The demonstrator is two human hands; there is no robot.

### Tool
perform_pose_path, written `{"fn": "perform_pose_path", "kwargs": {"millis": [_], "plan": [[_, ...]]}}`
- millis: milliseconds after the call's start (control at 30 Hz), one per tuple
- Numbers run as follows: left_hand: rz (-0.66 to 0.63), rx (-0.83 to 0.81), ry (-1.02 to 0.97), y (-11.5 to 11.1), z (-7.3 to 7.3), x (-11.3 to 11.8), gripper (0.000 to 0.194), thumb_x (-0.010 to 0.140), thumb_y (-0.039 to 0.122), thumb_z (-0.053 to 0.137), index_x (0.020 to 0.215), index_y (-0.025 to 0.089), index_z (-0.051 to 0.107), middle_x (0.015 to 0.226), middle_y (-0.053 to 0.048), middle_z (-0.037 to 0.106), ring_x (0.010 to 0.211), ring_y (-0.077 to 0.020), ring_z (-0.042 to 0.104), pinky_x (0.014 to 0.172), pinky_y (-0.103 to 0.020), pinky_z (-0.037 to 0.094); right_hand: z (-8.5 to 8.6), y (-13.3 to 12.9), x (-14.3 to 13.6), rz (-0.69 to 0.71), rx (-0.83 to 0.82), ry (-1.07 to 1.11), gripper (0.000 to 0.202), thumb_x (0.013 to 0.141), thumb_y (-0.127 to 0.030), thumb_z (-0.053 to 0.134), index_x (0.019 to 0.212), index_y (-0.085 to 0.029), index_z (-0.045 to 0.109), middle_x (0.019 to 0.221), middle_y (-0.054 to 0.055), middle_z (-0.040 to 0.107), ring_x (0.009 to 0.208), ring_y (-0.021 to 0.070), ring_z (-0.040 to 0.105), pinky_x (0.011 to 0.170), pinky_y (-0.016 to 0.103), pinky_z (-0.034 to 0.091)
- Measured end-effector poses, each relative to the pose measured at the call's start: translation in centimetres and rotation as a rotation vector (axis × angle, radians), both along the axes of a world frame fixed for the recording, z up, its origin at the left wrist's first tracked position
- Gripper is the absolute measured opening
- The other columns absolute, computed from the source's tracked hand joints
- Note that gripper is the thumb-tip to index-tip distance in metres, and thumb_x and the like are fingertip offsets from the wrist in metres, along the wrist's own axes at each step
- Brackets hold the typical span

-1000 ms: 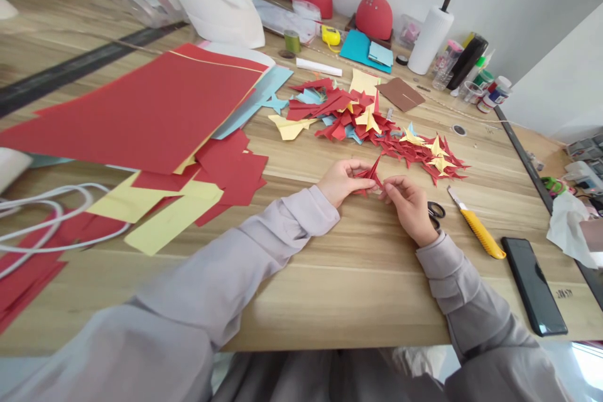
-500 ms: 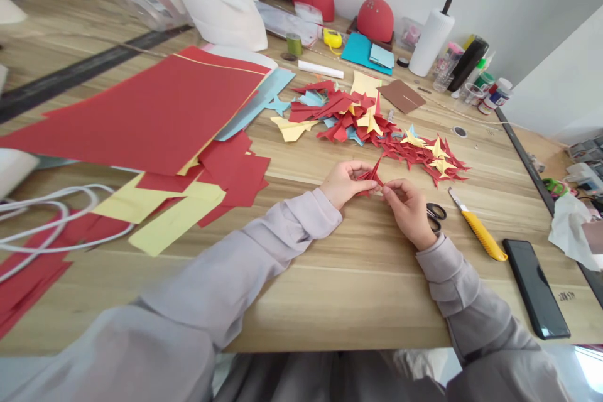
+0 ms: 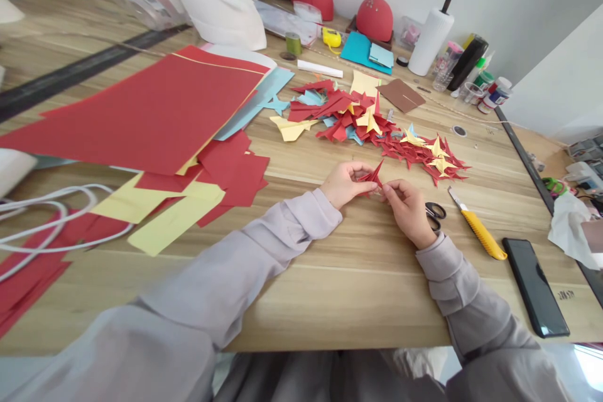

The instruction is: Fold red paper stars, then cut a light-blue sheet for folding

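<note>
A small folded red paper piece (image 3: pixel 374 175) with pointed tips sits between my hands, just above the wooden table. My left hand (image 3: pixel 347 183) is closed on it, thumb in front and fingers behind. At its right end my right hand (image 3: pixel 407 208) pinches with thumb and forefinger; whether paper lies in that pinch is too small to make out. Black-handled scissors (image 3: pixel 436 213) lie partly hidden behind the right hand. Beyond my hands spreads a pile of folded red paper pieces (image 3: pixel 400 147), with yellow paper stars (image 3: pixel 437 149) on top.
Large red sheets (image 3: pixel 155 107) and yellow strips (image 3: pixel 176 220) lie to the left, with a white cable (image 3: pixel 61 217). On the right are a yellow utility knife (image 3: pixel 485 235) and a black phone (image 3: pixel 536 287). Bottles (image 3: pixel 494 95) and a white cylinder (image 3: pixel 431 44) stand at the back.
The red paper's pointed tip leans slightly farther right. Both hands keep nearly the same place and grip.
</note>
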State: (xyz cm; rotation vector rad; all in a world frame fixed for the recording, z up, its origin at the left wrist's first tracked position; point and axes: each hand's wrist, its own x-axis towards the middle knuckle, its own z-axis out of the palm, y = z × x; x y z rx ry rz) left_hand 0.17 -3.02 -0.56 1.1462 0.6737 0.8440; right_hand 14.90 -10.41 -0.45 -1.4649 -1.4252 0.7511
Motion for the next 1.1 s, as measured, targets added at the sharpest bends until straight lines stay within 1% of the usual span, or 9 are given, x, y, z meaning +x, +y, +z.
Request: {"fn": "perform_pose_path", "kwargs": {"millis": [233,400,567,667,800,867,1000,1100], "plan": [[0.006,-0.035,-0.018,-0.03,0.16,0.04,0.031,0.052,0.018,0.08,0.077,0.011,0.064,0.067,-0.001,0.068,0.06,-0.0131,0.063,0.061,-0.027,0.053,-0.09,0.01,0.19,0.031,0.024,-0.031,0.028,0.087,-0.045,0.051,0.084,-0.019,0.059,0.069,0.001,0.062,0.064,0.0147,0.059,0.062,0.027,0.046],[0.021,-0.07,-0.037,-0.12,0.07,0.13,0.033,0.052,0.019,0.081,0.078,0.011,0.063,0.066,-0.001,0.068,0.059,-0.0134,0.064,0.059,-0.027,0.053,-0.34,0.04,0.3,0.031,0.052,-0.02,0.028,0.091,-0.043,0.046,0.085,-0.019,0.059,0.071,0.002,0.062,0.066,0.0149,0.059,0.063,0.028,0.046],[0.016,-0.081,-0.05,-0.06,-0.03,0.14,0.033,0.051,0.018,0.081,0.078,0.011,0.063,0.064,-0.001,0.068,0.058,-0.0127,0.064,0.059,-0.026,0.053,-0.46,0.05,0.14,-0.009,0.034,-0.015,0.025,0.087,-0.043,0.052,0.082,-0.019,0.058,0.066,0.001,0.062,0.062,0.015,0.06,0.06,0.027,0.046],[0.006,-0.068,-0.046,0.03,-0.02,0.12,0.033,0.051,0.018,0.081,0.077,0.011,0.063,0.064,-0.001,0.068,0.058,-0.013,0.063,0.057,-0.025,0.052,-0.38,0.03,0.04,0.003,0.041,-0.034,0.025,0.086,-0.044,0.054,0.082,-0.019,0.058,0.067,0.001,0.063,0.061,0.0148,0.06,0.06,0.027,0.047],[0.005,-0.049,-0.045,0.07,-0.02,0.14,0.033,0.05,0.018,0.081,0.077,0.011,0.063,0.065,-0.001,0.068,0.058,-0.0134,0.063,0.056,-0.026,0.052,-0.32,0.04,0.03,0.031,0.058,-0.032,0.025,0.087,-0.044,0.052,0.085,-0.019,0.058,0.075,0.002,0.065,0.063,0.0145,0.062,0.062,0.028,0.049],[0.005,-0.043,-0.051,0.06,-0.05,0.17,0.033,0.051,0.018,0.081,0.077,0.011,0.063,0.066,-0.001,0.068,0.059,-0.0138,0.063,0.056,-0.026,0.052,-0.38,0.08,0.08,0.038,0.066,-0.03,0.025,0.089,-0.044,0.049,0.085,-0.02,0.058,0.075,0.002,0.064,0.064,0.0142,0.062,0.062,0.027,0.048],[0.012,-0.052,-0.051,0.02,-0.18,0.2,0.033,0.052,0.019,0.081,0.077,0.01,0.063,0.065,-0.002,0.068,0.059,-0.0144,0.064,0.058,-0.028,0.053,-0.6,0.19,0.2,0.014,0.08,0.001,0.026,0.091,-0.044,0.045,0.086,-0.021,0.056,0.075,0.001,0.062,0.061,0.0133,0.061,0.059,0.027,0.048],[0.027,-0.06,-0.053,0.02,-0.28,0.23,0.032,0.053,0.019,0.081,0.077,0.01,0.063,0.065,-0.002,0.068,0.058,-0.0137,0.064,0.058,-0.028,0.053,-0.6,0.17,0.16,0.004,0.07,0.037,0.027,0.091,-0.045,0.045,0.086,-0.02,0.055,0.076,0.001,0.062,0.062,0.0132,0.061,0.059,0.027,0.048]]}}
